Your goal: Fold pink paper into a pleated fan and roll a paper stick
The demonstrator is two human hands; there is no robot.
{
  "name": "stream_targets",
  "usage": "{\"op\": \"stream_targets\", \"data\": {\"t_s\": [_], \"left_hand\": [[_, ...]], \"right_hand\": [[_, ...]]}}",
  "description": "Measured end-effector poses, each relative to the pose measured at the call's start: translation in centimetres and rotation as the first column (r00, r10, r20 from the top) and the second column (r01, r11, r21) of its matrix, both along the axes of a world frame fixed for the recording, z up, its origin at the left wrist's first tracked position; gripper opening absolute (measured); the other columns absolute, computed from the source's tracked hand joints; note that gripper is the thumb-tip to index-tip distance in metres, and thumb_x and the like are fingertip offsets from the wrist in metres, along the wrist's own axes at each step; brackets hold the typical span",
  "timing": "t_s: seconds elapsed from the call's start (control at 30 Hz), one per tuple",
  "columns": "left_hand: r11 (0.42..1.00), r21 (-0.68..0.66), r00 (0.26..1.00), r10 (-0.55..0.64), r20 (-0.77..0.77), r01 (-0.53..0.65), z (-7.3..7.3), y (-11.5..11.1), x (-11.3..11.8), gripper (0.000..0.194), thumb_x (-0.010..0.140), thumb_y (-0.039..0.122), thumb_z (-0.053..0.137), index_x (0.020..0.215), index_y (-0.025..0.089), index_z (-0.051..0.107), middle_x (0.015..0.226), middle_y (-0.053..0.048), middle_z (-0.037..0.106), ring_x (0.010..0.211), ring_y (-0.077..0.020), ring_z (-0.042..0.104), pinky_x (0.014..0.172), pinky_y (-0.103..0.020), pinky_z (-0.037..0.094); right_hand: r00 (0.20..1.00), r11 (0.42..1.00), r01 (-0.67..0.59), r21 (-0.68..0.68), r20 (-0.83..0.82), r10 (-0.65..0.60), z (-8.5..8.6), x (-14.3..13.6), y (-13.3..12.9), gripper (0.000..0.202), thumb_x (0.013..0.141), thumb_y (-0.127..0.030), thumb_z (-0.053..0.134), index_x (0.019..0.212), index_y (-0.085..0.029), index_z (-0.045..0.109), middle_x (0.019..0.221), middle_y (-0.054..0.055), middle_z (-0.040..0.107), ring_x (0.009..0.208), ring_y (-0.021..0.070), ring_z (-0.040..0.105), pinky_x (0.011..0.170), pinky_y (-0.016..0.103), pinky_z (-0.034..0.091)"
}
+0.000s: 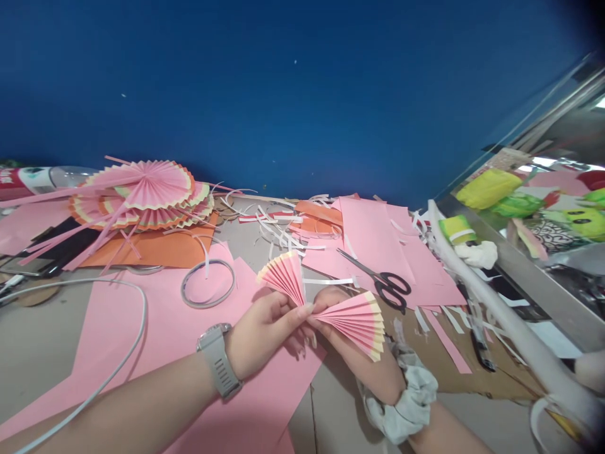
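Note:
A pleated pink paper fan (354, 320) with pale yellow edges is pinched at its middle, so both ends flare out like a bow. My left hand (267, 325), with a grey watch on the wrist, closes thumb and fingers on the centre of the folds. From the other side my right hand (331, 315) grips the same middle, partly hidden behind the right flare. A thin white strip (331, 282) juts out just behind the fan. Beyond the hands lie black-handled scissors (390, 287), blades pointing away to the left.
Finished paper rosettes (151, 186) are stacked at the back left on orange paper (155, 249). A roll of tape (208, 284) rests on pink sheets (123, 315). A white cable (142, 315) curves across the left. A utility knife (479, 340) and pink paper (378, 236) lie right.

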State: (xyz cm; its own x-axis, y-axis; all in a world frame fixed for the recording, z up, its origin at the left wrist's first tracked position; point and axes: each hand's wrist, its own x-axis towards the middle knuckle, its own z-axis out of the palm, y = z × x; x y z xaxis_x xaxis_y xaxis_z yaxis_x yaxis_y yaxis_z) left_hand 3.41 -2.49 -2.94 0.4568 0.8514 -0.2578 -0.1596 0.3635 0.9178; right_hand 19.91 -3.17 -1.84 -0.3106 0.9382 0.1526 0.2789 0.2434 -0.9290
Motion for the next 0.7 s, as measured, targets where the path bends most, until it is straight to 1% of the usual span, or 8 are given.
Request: {"op": "stream_targets", "data": {"t_s": [0.07, 0.13, 0.2, 0.37, 0.43, 0.5, 0.6, 0.7], "left_hand": [[0.999, 0.028, 0.999, -0.028, -0.042, 0.030, 0.0, -0.1, -0.1, 0.034, 0.083, 0.045, 0.049, 0.069, 0.015, 0.040, 0.062, -0.004, 0.063, 0.051, -0.0146, 0.063, 0.050, -0.028, 0.050], [0.997, 0.048, 0.996, -0.064, -0.060, 0.066, 0.0, -0.1, -0.2, 0.033, 0.084, 0.044, 0.046, 0.069, 0.016, 0.039, 0.061, -0.003, 0.063, 0.051, -0.0136, 0.062, 0.051, -0.028, 0.050], [0.991, 0.062, 0.991, -0.115, -0.067, 0.119, -0.1, 0.0, -0.4, 0.032, 0.085, 0.043, 0.045, 0.069, 0.016, 0.040, 0.061, -0.003, 0.063, 0.052, -0.0130, 0.062, 0.052, -0.027, 0.050], [0.972, 0.094, 0.976, -0.210, -0.065, 0.215, -0.2, 0.3, -1.0, 0.030, 0.085, 0.041, 0.048, 0.070, 0.015, 0.045, 0.059, -0.004, 0.063, 0.053, -0.0122, 0.061, 0.054, -0.025, 0.050], [0.968, 0.105, 0.973, -0.223, -0.061, 0.229, -0.1, 0.4, -1.0, 0.029, 0.086, 0.041, 0.046, 0.071, 0.015, 0.044, 0.059, -0.003, 0.063, 0.053, -0.0119, 0.061, 0.055, -0.025, 0.050], [0.966, 0.114, 0.972, -0.227, -0.065, 0.233, 0.0, 0.4, -1.0, 0.030, 0.086, 0.041, 0.045, 0.071, 0.015, 0.043, 0.059, -0.003, 0.062, 0.052, -0.0116, 0.060, 0.055, -0.026, 0.049], [0.968, 0.123, 0.974, -0.211, -0.082, 0.220, 0.1, 0.3, -1.0, 0.030, 0.086, 0.042, 0.044, 0.071, 0.016, 0.042, 0.057, -0.002, 0.061, 0.050, -0.0112, 0.059, 0.053, -0.026, 0.049], [0.970, 0.124, 0.976, -0.199, -0.090, 0.209, 0.1, 0.2, -0.9, 0.031, 0.086, 0.044, 0.045, 0.073, 0.015, 0.044, 0.056, -0.001, 0.059, 0.049, -0.0119, 0.059, 0.053, -0.026, 0.049]], "right_hand": [[0.999, 0.999, -0.028, -0.038, -0.034, 0.026, 0.2, -0.1, 0.2, 0.002, 0.081, -0.022, 0.056, 0.081, -0.025, 0.055, 0.071, -0.004, 0.057, 0.068, 0.0139, 0.057, 0.069, 0.028, 0.047], [0.996, 0.996, -0.058, -0.073, -0.068, 0.053, 0.2, -0.2, 0.3, 0.007, 0.082, -0.023, 0.054, 0.075, -0.025, 0.053, 0.065, -0.005, 0.055, 0.061, 0.0140, 0.054, 0.062, 0.027, 0.046], [0.991, 0.988, -0.105, -0.116, -0.099, 0.093, 0.1, -0.3, 0.3, 0.009, 0.081, -0.023, 0.054, 0.073, -0.026, 0.051, 0.063, -0.005, 0.056, 0.058, 0.0151, 0.054, 0.059, 0.027, 0.046], [0.959, 0.943, -0.249, -0.220, -0.190, 0.209, 0.5, -0.6, 0.0, 0.005, 0.083, -0.026, 0.048, 0.079, -0.028, 0.050, 0.061, -0.004, 0.059, 0.065, 0.0214, 0.059, 0.066, 0.035, 0.048], [0.964, 0.940, -0.241, -0.242, -0.171, 0.204, 0.9, -0.6, 0.0, 0.008, 0.084, -0.026, 0.046, 0.079, -0.028, 0.052, 0.065, -0.002, 0.060, 0.071, 0.0225, 0.060, 0.073, 0.036, 0.046], [0.975, 0.950, -0.215, -0.226, -0.108, 0.195, 1.3, -0.4, 0.1, 0.010, 0.083, -0.027, 0.048, 0.076, -0.027, 0.055, 0.069, -0.001, 0.060, 0.075, 0.0228, 0.059, 0.078, 0.037, 0.044], [0.984, 0.967, -0.180, -0.180, -0.043, 0.175, 1.6, 0.0, 0.5, 0.006, 0.079, -0.029, 0.053, 0.075, -0.026, 0.057, 0.072, 0.001, 0.059, 0.074, 0.0228, 0.056, 0.077, 0.037, 0.042], [0.994, 0.982, -0.104, -0.157, -0.030, 0.100, 1.6, 0.4, 0.7, 0.005, 0.079, -0.030, 0.054, 0.078, -0.026, 0.057, 0.074, 0.002, 0.056, 0.073, 0.0214, 0.054, 0.075, 0.035, 0.042]]}}
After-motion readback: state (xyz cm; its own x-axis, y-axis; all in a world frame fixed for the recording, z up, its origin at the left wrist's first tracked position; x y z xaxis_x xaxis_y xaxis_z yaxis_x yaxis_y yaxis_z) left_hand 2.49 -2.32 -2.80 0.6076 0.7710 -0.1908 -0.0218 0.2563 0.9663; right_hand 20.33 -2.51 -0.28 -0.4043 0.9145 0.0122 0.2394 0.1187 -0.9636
